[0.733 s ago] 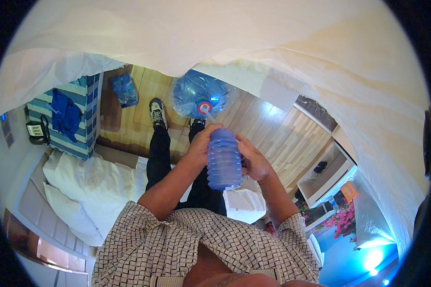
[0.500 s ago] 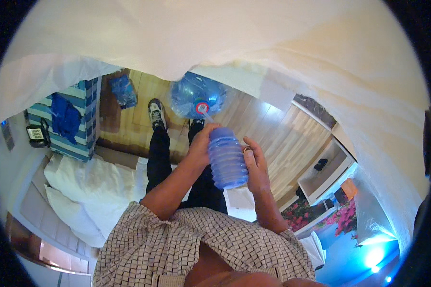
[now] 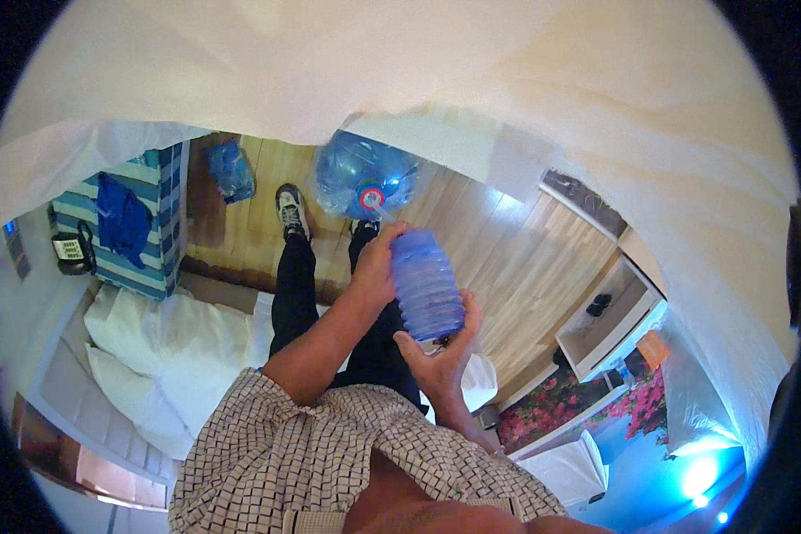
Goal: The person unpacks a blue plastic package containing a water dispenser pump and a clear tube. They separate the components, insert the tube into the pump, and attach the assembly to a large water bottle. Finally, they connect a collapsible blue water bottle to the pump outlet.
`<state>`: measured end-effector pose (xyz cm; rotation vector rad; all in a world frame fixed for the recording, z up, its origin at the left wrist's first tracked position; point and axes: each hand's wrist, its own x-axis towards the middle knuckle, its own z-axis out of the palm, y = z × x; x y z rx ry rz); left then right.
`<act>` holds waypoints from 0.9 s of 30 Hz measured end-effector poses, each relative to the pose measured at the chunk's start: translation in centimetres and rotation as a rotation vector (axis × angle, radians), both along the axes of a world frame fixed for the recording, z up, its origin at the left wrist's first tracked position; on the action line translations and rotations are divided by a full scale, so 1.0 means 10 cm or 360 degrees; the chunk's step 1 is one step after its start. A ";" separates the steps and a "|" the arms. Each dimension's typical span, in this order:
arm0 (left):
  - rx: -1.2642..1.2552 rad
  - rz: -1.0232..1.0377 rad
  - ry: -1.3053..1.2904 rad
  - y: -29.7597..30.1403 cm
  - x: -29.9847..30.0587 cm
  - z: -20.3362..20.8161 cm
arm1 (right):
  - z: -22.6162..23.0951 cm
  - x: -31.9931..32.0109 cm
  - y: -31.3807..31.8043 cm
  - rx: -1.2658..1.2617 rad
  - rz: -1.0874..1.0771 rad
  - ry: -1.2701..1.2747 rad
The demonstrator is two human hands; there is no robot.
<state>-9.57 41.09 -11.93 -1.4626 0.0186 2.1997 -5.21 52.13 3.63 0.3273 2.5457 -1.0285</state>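
Note:
A translucent blue, ribbed plastic bottle (image 3: 427, 287) is held tilted in front of my body. At its upper left side my left hand (image 3: 382, 265) closes round it, some fingers hidden behind. My right hand (image 3: 440, 360) cups its lower end, thumb on one side and fingers on the other. Beyond the bottle, a large blue water jug (image 3: 351, 169) stands on the floor by my feet, with a red-ringed mouth (image 3: 371, 198). A thin pale tube (image 3: 384, 214) runs from that mouth towards the bottle's top; where it ends is hidden by my left hand.
A pale translucent sheet (image 3: 400, 62) hangs across the far side. To the left are a blue-striped box (image 3: 151, 214), a blue packet (image 3: 231, 171), a black phone-like device (image 3: 73, 249) and white pillows (image 3: 165, 338). An open drawer-like unit (image 3: 610, 316) stands at the right.
My right hand has moved from the bottle's right side down to its lower end. The bottle has shifted slightly up. My left hand keeps its grip.

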 end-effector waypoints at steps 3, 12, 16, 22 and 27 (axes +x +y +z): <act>0.0031 0.0075 0.0077 0.04 0.10 -0.14 | -0.01 -0.08 0.02 -0.0159 -0.0149 -0.0079; -0.0018 0.0070 0.0221 0.14 0.28 -0.34 | 0.09 -0.56 0.40 -0.0246 -0.0194 -0.0448; -0.0037 -0.0053 0.0244 0.05 0.10 0.00 | 0.10 -0.60 0.43 -0.0253 -0.0139 -0.0442; 0.0076 -0.0046 0.0362 0.08 0.24 -0.23 | -0.02 -0.56 0.49 -0.0541 -0.0580 -0.0688; 0.0068 -0.0062 0.0285 0.07 0.14 -0.11 | -0.06 -0.47 0.57 -0.0410 -0.0570 -0.0612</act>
